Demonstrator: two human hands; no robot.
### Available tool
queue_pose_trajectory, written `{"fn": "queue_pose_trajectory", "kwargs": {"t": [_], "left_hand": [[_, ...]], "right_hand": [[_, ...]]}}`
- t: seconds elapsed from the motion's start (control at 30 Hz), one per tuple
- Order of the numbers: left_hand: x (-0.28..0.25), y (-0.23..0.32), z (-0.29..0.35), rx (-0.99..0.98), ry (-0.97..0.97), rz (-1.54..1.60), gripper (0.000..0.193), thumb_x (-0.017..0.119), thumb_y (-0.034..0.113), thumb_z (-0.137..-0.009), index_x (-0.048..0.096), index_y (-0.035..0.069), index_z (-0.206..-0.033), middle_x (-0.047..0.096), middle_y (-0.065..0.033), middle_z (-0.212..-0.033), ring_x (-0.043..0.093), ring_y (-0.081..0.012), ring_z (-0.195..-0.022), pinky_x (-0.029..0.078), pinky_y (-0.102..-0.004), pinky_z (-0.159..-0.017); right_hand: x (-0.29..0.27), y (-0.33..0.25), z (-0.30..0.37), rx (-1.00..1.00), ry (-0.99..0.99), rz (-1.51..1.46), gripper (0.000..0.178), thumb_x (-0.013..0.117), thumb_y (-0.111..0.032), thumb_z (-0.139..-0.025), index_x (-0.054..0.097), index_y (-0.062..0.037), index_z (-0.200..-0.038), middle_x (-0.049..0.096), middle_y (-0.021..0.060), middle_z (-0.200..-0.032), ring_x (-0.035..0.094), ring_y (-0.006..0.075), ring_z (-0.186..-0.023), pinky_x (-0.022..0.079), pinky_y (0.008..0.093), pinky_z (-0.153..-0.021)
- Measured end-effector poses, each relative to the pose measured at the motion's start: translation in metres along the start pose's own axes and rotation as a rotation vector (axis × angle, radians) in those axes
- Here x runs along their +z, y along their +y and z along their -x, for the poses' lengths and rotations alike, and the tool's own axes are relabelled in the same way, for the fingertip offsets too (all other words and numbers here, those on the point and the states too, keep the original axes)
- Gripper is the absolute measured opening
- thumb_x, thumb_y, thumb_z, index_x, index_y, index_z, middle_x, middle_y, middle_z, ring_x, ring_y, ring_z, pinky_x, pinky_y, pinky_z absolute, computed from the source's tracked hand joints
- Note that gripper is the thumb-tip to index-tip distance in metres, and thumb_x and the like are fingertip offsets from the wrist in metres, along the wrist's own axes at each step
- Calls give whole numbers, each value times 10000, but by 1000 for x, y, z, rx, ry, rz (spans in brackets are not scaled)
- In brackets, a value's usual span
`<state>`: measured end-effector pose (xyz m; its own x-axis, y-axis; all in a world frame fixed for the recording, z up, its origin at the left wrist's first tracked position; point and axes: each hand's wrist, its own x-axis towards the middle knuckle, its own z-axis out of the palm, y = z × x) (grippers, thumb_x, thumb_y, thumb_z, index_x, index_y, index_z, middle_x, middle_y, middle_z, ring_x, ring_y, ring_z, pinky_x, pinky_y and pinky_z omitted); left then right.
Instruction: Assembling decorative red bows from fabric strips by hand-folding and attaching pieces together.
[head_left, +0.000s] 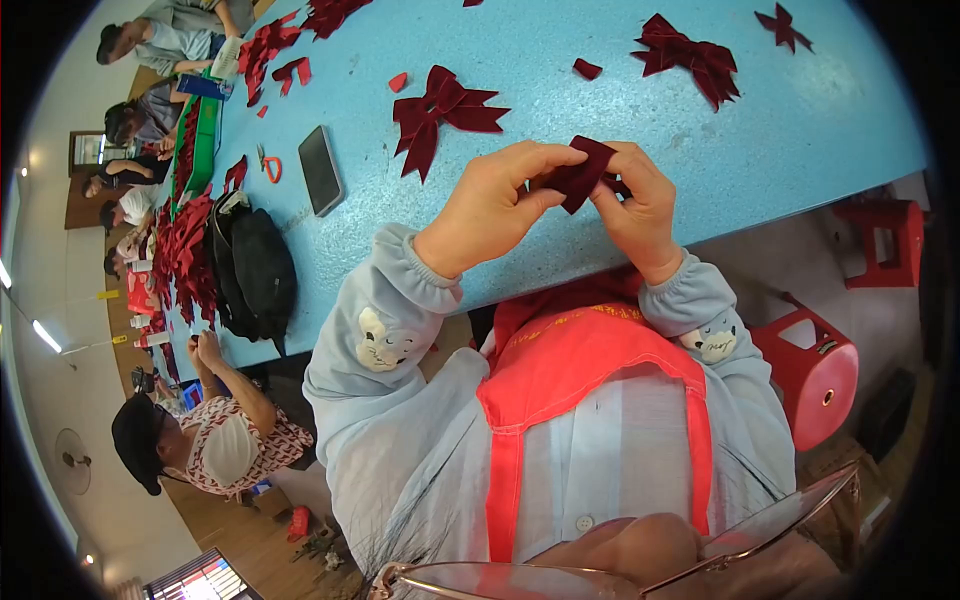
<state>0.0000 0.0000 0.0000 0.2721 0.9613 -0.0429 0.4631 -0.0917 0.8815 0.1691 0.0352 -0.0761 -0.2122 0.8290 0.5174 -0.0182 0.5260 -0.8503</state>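
Head view: left hand [492, 205] and right hand [643, 212] each pinch maroon fabric [582, 178] between them.

Workshop, craft type. Long shared blue table [375, 240], several people [228, 455] along its left side, red fabric heap [185, 255] and green bin [207, 145] left, bows [448, 104] scattered far, red stools [822, 385] right.

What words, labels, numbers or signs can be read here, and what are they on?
I won't copy any wording, but this is where marks show:
Red apron: a row of yellow characters near its upper folds, small and blurred.
Right sleeve: short dark lettering on a pale cartoon patch.
Nearer red stool: a small yellow mark, too small to tell whether it holds words.
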Motion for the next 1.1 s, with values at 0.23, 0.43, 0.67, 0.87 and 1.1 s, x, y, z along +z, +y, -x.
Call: {"fn": "queue_pose_trajectory", "kwargs": {"t": [0.23, 0.43, 0.67, 0.87, 1.1], "left_hand": [[10, -9, 6, 392, 206, -434, 350, 621, -60, -728, 595, 65, -1054, 525, -108, -820, 548, -256, -698, 447, -314, -584], [-10, -14, 10, 454, 280, -495, 314, 641, -38, -728, 597, 53, -1025, 520, -104, -821, 544, -238, -680, 444, -308, -573], [-28, -6, 22, 97, 367, -69, 168, 631, -36, -776, 584, 22, -928, 576, -50, -880, 564, -140, -642, 463, -248, -574], [-44, -24, 13, -102, 222, 459, 181, 602, -14, -814, 513, 25, -968, 600, -49, -852, 605, -117, -690, 476, -224, -579], [-45, -51, 22, 106, 339, 250, 147, 593, -28, -808, 533, 26, -930, 615, -46, -815, 618, -124, -727, 475, -235, -586]], "right_hand": [[8, 7, 8, 79, -4, -87, 171, 616, 45, -765, 603, 0, -930, 599, 55, -898, 566, 100, -789, 461, 210, -662], [20, -4, 3, 145, -44, -146, 145, 621, 40, -761, 599, 3, -899, 597, 52, -875, 569, 97, -774, 462, 212, -657], [32, -21, 3, 170, -180, -41, 90, 627, 21, -768, 594, 12, -851, 593, 40, -822, 558, 86, -741, 451, 214, -638], [38, -19, -2, 272, -251, -191, 68, 635, -27, -778, 593, -7, -828, 582, -1, -799, 517, 71, -693, 411, 206, -617], [51, -5, -11, 508, -210, -467, 63, 622, -53, -793, 591, -39, -847, 562, -30, -773, 481, 44, -684, 385, 190, -606]]}}
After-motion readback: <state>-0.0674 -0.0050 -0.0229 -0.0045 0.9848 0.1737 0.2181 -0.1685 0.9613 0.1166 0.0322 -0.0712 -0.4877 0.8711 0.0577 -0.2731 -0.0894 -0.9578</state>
